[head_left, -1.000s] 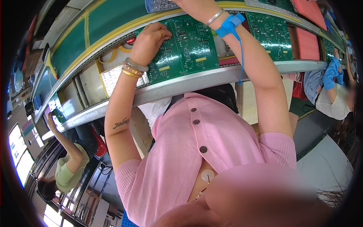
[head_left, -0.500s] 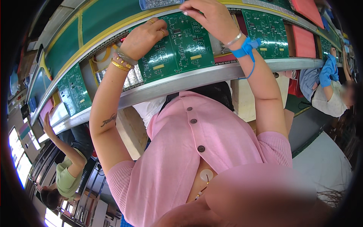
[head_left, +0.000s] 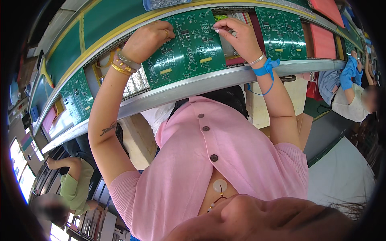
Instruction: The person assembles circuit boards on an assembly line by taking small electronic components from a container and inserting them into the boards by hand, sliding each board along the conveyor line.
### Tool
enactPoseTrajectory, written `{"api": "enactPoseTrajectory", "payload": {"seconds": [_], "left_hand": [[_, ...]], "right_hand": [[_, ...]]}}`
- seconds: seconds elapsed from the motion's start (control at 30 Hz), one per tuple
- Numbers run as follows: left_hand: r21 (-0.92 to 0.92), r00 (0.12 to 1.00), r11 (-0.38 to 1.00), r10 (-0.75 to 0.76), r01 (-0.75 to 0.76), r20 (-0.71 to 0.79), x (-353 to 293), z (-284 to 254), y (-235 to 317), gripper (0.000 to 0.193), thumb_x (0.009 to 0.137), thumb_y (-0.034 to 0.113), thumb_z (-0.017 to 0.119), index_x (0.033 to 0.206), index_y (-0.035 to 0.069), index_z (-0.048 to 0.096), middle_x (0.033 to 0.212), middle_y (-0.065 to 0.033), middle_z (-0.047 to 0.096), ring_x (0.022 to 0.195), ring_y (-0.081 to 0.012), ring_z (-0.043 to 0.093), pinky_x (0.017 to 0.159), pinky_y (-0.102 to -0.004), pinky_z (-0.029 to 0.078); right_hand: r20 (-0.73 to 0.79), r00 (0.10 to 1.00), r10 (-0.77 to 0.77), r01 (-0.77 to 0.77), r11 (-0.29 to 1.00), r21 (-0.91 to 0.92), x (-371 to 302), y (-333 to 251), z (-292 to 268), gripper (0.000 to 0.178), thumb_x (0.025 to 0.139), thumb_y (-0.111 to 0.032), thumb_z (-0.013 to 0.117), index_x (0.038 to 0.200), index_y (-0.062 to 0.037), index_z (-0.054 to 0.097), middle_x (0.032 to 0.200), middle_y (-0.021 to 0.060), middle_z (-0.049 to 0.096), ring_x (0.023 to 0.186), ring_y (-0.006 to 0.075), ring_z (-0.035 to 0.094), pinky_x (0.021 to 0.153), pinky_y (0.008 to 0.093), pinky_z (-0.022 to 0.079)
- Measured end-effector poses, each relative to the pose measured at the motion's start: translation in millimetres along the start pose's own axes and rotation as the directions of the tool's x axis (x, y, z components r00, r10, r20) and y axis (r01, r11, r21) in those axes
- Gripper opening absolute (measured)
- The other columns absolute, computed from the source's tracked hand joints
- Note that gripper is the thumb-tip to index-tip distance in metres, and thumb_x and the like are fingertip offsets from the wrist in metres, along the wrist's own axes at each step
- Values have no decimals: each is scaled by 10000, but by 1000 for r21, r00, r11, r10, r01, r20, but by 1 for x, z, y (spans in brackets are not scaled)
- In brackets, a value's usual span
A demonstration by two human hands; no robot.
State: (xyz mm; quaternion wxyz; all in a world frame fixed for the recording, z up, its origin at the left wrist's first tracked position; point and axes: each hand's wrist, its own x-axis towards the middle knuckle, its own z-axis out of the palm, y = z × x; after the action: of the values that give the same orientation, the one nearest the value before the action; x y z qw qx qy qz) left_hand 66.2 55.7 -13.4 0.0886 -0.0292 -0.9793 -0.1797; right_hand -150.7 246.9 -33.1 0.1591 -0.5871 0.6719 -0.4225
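A green circuit board (head_left: 193,50) with digit displays and yellow parts lies on the rail in front of me. My left hand (head_left: 149,39) rests over its left part, fingers curled together and pointing right; what they hold, if anything, is hidden. Beside the board's right edge, my right hand (head_left: 240,37) has thumb and fingertips pinched near the upper digit display. Anything in that pinch is too small to make out. A blue strap (head_left: 266,67) circles my right wrist. Beyond the board stands a blue tray (head_left: 147,5) of small clear parts.
More green boards lie along the line, one at the right (head_left: 281,36) and one at the left (head_left: 77,96). A metal rail (head_left: 181,83) runs along the near side. Pink sheets (head_left: 323,43) lie further right. Co-workers sit at both sides.
My right hand has come down and nearer from beside the blue tray to the board's right edge. My left hand and the board have shifted slightly left. The left co-worker's arm has drawn back.
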Motion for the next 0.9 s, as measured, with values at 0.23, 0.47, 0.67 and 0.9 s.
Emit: {"api": "enactPoseTrajectory", "payload": {"seconds": [0.23, 0.47, 0.67, 0.9], "left_hand": [[4, 998, 1000, 12, -12, -65, -1, 2, 1, 189, 741, 15, 650, 925, 59, 657, 992, -68, 641, 876, -268, 633, 754, -349, 527], [36, 995, 999, 5, -1, -98, 4, -4, 4, 170, 800, 79, 619, 965, 66, 658, 966, -73, 651, 883, -273, 631, 754, -347, 526], [312, 963, 942, -42, 127, -266, 59, -32, -43, 117, 812, 162, 627, 863, 66, 671, 835, -104, 659, 813, -295, 634, 702, -370, 521], [526, 942, 789, -324, 319, -86, 83, -19, -70, 107, 756, 144, 605, 742, 85, 693, 830, -144, 656, 840, -299, 632, 713, -400, 528]], "right_hand": [[-2, 999, -40, 40, 999, -33, 1, -3, 0, 140, 818, -96, 670, 952, -61, 657, 887, 67, 659, 804, 241, 634, 704, 309, 505], [11, 1000, 1, -1, 1000, 12, -2, 1, 0, 132, 822, -99, 663, 949, -61, 660, 888, 67, 663, 825, 242, 641, 713, 301, 510], [-4, 1000, -8, 8, 995, -100, -2, 0, -2, 125, 813, -95, 666, 935, -70, 661, 872, 62, 657, 804, 244, 631, 698, 318, 505], [71, 993, -90, 100, 981, -165, -8, 4, -2, 141, 801, -42, 661, 942, -49, 654, 932, 81, 653, 885, 253, 622, 766, 321, 497]]}}
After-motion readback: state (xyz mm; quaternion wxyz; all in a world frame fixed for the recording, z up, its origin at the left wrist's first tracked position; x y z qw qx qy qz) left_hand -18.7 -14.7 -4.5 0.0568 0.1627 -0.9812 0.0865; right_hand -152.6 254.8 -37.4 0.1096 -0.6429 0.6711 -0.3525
